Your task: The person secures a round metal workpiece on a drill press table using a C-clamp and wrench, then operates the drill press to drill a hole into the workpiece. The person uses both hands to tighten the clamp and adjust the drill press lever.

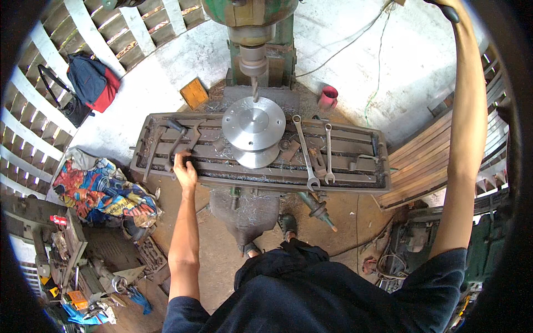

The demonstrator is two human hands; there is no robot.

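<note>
My left hand (185, 171) is at the near left edge of the slotted drill press table (347, 178), its fingers curled beside a dark curved metal tool (176, 145); what they hold is hidden. High at the right, my right hand (448, 3) closes around a dark handle (451, 14), partly cut off by the frame's edge. A shiny round metal flange (244, 123) with small holes sits mid-table on another round metal piece (255, 157). Above it a drill bit (255, 89) points down from the chuck (253, 60), apparently at the flange's far rim.
Two wrenches (304, 150) lie right of the flange among metal shavings. Behind the table stand a red mug (328, 97) and an orange-brown block (194, 93). Colourful cloth (105, 188) is heaped at the left, a bag (91, 80) beyond it. Wooden slats (419, 158) flank the right.
</note>
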